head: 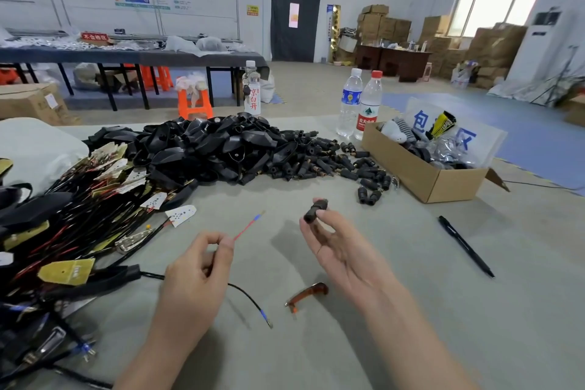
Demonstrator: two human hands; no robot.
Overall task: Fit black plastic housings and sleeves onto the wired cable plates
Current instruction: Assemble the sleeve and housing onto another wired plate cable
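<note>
Sleeve point(315, 209), black, pinched by right hand point(335, 244) fingers above mid tabletop point(395, 320). Left hand point(196, 266) fingers pinch red wire point(248, 226), tip pointing toward sleeve, apart from it. Bare tabletop around and right of hands; amber piece point(308, 293) and pen point(465, 245) lie there. Wired plates point(63, 231) heaped left, housings point(221, 149) piled behind. Open box point(427, 180) at right edge holds bags and dark parts, unclear.

A stubby black sleeve point(315, 209) sat tilted, pinched in the right hand point(335, 244), at three o'clock of a red wire point(248, 226) rising from the left hand point(196, 269). Black housings point(215, 149) lay heaped at twelve o'clock, loose sleeves point(332, 161) at one, tangled wired plates point(79, 199) at nine.
</note>
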